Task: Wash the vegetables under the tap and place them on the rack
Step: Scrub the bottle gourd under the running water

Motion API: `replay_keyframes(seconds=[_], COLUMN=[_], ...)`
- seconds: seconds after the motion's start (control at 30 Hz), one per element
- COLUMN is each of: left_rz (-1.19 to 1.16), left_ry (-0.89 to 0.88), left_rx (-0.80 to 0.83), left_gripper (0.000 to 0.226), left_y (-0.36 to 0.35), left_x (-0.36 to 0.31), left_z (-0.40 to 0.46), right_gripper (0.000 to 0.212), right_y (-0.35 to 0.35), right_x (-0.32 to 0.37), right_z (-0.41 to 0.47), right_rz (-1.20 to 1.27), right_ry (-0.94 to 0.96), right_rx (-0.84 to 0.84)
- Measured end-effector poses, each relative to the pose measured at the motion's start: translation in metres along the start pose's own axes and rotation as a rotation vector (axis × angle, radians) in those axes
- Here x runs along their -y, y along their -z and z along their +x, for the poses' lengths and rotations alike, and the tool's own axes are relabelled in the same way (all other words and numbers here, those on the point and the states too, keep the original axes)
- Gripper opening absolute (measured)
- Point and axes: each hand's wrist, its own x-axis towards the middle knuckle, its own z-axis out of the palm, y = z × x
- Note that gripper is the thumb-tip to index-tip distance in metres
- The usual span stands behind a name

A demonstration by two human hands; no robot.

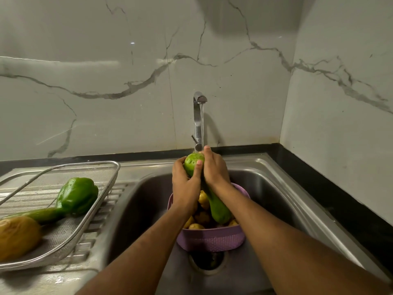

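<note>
Rinsing step. Long green gourd (217,206) held upright over purple basket (210,237) in sink (276,188), top end under tap (198,116) stream. Left hand (185,186) and right hand (214,169) both curled round upper part. Best rotated and rubbed along full length before transfer to rack (63,209), well apart at left.

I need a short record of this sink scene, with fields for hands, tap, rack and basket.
hands: left hand and right hand both grip a long green cucumber
tap: steel tap running onto the cucumber's top
rack: wire mesh rack holds a green bell pepper, another green vegetable, a yellow-brown one
basket: purple plastic basket in the sink, holding potatoes
</note>
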Motion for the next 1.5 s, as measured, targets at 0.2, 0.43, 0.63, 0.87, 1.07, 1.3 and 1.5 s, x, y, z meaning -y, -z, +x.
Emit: replay_keyframes(seconds=[0.2,0.43,0.63,0.87,1.07,1.3,1.5], left_rz=[-0.069,-0.185,-0.148,-0.118,-0.035,-0.052,0.035], left_ry=[0.007,-0.043,0.051,0.021,-0.084,-0.075,-0.159], left_rx=[-0.040,-0.055,0.157,0.102,0.046,-0.002,-0.022], left_gripper=[0.037,0.023,0.026,0.038,0.047,0.043,0.043], left_y=[0.000,0.009,0.027,0.023,0.017,0.014,0.011], left_x=[-0.005,-0.021,-0.014,-0.007,-0.003,-0.009,-0.010], left_z=[-0.001,-0.001,0.007,0.011,0.007,0.006,0.000], right_gripper=[0.069,0.049,0.071,0.051,0.047,0.047,0.046], right_y=[0.009,0.013,0.001,-0.002,-0.009,0.003,-0.003], right_x=[-0.037,-0.007,-0.030,-0.003,0.016,-0.013,0.008], right_z=[-0.004,-0.003,0.019,0.012,0.000,0.006,0.011], right_rz=[0.042,0.048,0.125,0.098,0.080,0.192,0.179], right_ry=[-0.100,-0.103,-0.358,-0.270,0.025,-0.209,-0.006], right_rx=[0.053,-0.071,0.069,-0.009,-0.079,-0.036,0.033])
